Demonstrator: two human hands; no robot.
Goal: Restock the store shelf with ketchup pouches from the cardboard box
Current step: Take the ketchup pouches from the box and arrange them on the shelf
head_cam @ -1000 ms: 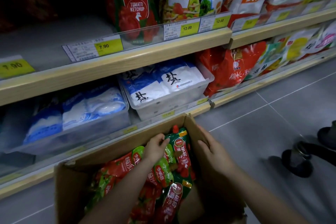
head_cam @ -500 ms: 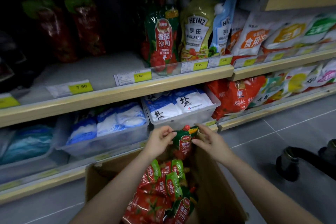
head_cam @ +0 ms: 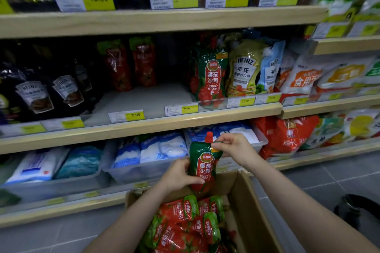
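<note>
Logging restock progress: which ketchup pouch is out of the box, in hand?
The upright ketchup pouch, gripped by the left hand and right hand; the others lie in the cardboard box.

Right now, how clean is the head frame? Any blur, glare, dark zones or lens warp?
Head view: the held ketchup pouch and both hands, left hand and right hand, read fairly sharp; the right edge smears, bags there unreadable; the back of the middle shelf is dark; glare streaks the matching ketchup pouch on the shelf; wide-angle warp tilts the shelf lines toward the edges.
</note>
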